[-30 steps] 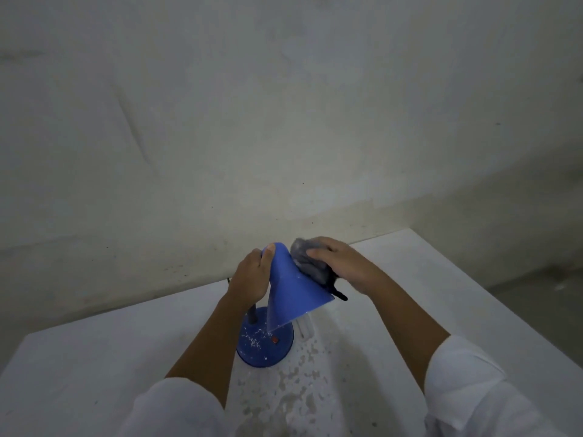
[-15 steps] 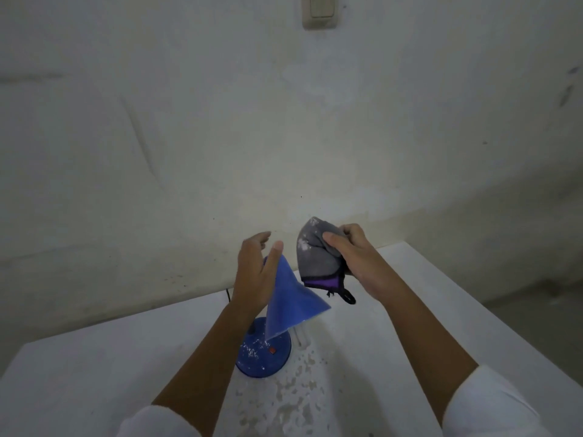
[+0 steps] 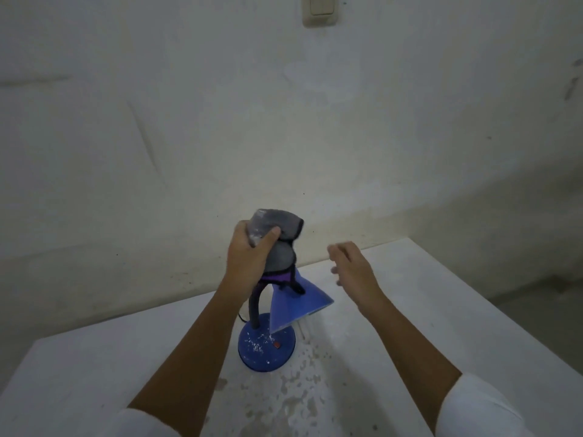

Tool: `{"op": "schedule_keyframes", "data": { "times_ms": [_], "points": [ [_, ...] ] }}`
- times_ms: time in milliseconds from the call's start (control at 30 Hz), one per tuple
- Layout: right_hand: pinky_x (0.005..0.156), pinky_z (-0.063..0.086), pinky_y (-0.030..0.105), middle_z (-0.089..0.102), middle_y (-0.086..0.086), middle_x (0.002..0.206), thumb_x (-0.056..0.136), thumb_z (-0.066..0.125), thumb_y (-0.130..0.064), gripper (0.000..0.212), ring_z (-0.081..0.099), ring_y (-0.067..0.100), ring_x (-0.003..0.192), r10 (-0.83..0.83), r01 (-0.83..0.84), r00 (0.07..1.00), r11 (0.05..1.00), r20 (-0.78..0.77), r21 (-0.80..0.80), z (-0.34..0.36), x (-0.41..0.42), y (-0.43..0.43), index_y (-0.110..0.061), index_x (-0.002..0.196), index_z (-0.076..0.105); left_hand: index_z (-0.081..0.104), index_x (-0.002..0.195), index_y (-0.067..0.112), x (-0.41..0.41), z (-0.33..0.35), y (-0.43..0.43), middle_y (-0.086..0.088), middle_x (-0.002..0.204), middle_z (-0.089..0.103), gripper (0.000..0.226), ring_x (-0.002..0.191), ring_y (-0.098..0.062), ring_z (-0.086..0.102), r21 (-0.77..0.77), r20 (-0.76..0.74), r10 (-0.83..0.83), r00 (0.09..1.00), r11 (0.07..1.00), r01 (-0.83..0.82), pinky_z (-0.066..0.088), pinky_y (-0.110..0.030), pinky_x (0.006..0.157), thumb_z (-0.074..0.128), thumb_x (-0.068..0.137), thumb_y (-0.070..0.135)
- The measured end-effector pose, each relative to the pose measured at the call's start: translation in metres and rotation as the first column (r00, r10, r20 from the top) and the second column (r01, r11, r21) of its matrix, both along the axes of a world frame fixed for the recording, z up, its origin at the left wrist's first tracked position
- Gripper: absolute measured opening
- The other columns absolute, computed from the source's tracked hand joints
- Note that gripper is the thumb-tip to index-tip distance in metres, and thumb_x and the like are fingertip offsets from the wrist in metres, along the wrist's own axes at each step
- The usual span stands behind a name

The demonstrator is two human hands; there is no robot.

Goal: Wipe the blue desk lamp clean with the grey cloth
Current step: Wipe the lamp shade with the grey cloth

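White desk (image 3: pixel 426 310) against a pale wall; wet blotches on it in front of the blue desk lamp (image 3: pixel 296 305). Lamp stands mid-desk: round base speckled white, dark bent neck, cone shade tilted down toward the right. Left hand (image 3: pixel 249 260) above the lamp's neck, fist closed round the bunched grey cloth (image 3: pixel 277 241), which hangs down onto the shade's top. Right hand (image 3: pixel 353 269) right of the shade, fingers loosely spread, holding nothing.

A white table (image 3: pixel 410 294) with damp speckled patches stands against a pale wall (image 3: pixel 189 121) bearing a switch (image 3: pixel 319 9).
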State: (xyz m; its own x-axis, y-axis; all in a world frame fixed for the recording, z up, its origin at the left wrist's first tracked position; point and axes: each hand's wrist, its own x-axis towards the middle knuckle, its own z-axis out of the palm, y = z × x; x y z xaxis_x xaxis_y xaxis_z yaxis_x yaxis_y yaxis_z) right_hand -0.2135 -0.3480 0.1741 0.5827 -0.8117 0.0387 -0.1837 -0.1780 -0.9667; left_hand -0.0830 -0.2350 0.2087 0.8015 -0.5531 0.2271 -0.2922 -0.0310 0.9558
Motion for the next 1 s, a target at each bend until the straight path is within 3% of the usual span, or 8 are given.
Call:
{"op": "schedule_keyframes", "data": {
  "times_ms": [100, 200, 267, 333, 500, 667, 867, 1000],
  "points": [
    [0.072, 0.045, 0.029, 0.055, 0.004, 0.095, 0.094, 0.044, -0.037, 0.027, 0.055, 0.018, 0.082, -0.127, 0.128, 0.954, 0.992, -0.270, -0.015, -0.031, -0.010, -0.004, -0.012, 0.103, 0.046, 0.046, 0.110, 0.013, 0.013, 0.003, 0.003, 0.004, 0.095, 0.056, 0.036, 0.083, -0.005, 0.055, -0.068, 0.275, 0.173, 0.946, 0.985, -0.160, 0.046, -0.014, 0.072, 0.067, 0.082, 0.018],
    [0.053, 0.044, 0.024, 0.062, 0.010, 0.088, 0.095, 0.042, -0.040, 0.030, 0.055, 0.016, 0.062, -0.013, 0.090, 0.937, 0.974, -0.348, 0.207, -0.043, -0.014, 0.003, -0.011, 0.101, 0.045, 0.055, 0.115, 0.002, 0.028, -0.007, -0.006, -0.017, 0.104, 0.063, 0.039, 0.091, 0.003, 0.056, -0.016, 0.602, 0.107, 0.791, 0.992, -0.122, 0.044, -0.011, 0.082, 0.069, 0.079, 0.006],
    [0.048, 0.041, 0.024, 0.065, 0.013, 0.079, 0.096, 0.044, -0.034, 0.028, 0.053, 0.016, 0.054, 0.066, 0.041, 0.972, 0.896, -0.224, 0.442, -0.043, -0.015, 0.009, -0.007, 0.095, 0.052, 0.054, 0.124, 0.012, 0.027, -0.017, -0.014, -0.014, 0.115, 0.058, 0.046, 0.106, -0.010, 0.052, 0.170, 0.699, -0.013, 0.715, 0.974, -0.149, 0.042, -0.020, 0.092, 0.068, 0.081, 0.020],
    [0.047, 0.040, 0.024, 0.061, 0.017, 0.073, 0.096, 0.047, -0.022, 0.026, 0.049, 0.016, 0.050, 0.050, -0.017, 0.998, 0.800, -0.038, 0.599, -0.043, -0.014, 0.011, -0.001, 0.087, 0.059, 0.047, 0.131, 0.022, 0.016, -0.027, -0.020, -0.010, 0.120, 0.049, 0.052, 0.112, -0.022, 0.044, 0.327, 0.723, -0.115, 0.681, 0.925, -0.192, 0.042, -0.025, 0.087, 0.062, 0.084, 0.038],
    [0.039, 0.035, 0.017, 0.045, 0.010, 0.058, 0.092, 0.054, -0.010, 0.020, 0.040, 0.010, 0.043, -0.057, -0.021, 0.994, 0.735, 0.093, 0.678, -0.044, -0.011, 0.009, 0.003, 0.076, 0.056, 0.057, 0.115, 0.016, -0.002, -0.043, -0.023, -0.008, 0.110, 0.049, 0.052, 0.101, -0.024, 0.044, 0.525, 0.815, -0.345, 0.465, 0.778, -0.344, 0.045, -0.032, 0.079, 0.036, 0.088, 0.057],
    [0.033, 0.033, 0.014, 0.041, 0.007, 0.057, 0.090, 0.054, -0.003, 0.018, 0.038, 0.007, 0.033, -0.105, -0.044, 0.982, 0.680, 0.157, 0.731, -0.048, -0.007, 0.005, 0.003, 0.073, 0.053, 0.055, 0.116, 0.018, -0.005, -0.044, -0.019, -0.005, 0.111, 0.047, 0.045, 0.105, -0.022, 0.042, 0.676, 0.721, -0.535, 0.441, 0.682, -0.279, 0.044, -0.032, 0.081, 0.035, 0.094, 0.052],
    [0.031, 0.030, 0.014, 0.040, 0.005, 0.049, 0.091, 0.053, -0.001, 0.023, 0.038, 0.006, 0.030, -0.105, -0.064, 0.979, 0.652, 0.174, 0.756, -0.061, -0.005, 0.001, 0.001, 0.068, 0.052, 0.059, 0.094, 0.025, -0.011, -0.035, -0.001, 0.000, 0.091, 0.048, 0.023, 0.083, -0.014, 0.044, 0.761, 0.474, -0.706, 0.527, 0.629, 0.158, 0.042, -0.034, 0.078, 0.047, 0.092, 0.044],
    [0.032, 0.033, 0.015, 0.044, 0.009, 0.054, 0.091, 0.053, -0.002, 0.020, 0.039, 0.007, 0.030, -0.126, -0.070, 0.974, 0.627, 0.189, 0.776, -0.063, -0.006, -0.002, 0.005, 0.072, 0.055, 0.056, 0.083, 0.041, -0.019, -0.018, 0.020, 0.018, 0.082, 0.049, 0.011, 0.079, 0.008, 0.047, 0.785, 0.096, -0.847, 0.523, 0.387, 0.483, 0.034, -0.008, 0.075, 0.055, 0.091, 0.033]
  ]
}}
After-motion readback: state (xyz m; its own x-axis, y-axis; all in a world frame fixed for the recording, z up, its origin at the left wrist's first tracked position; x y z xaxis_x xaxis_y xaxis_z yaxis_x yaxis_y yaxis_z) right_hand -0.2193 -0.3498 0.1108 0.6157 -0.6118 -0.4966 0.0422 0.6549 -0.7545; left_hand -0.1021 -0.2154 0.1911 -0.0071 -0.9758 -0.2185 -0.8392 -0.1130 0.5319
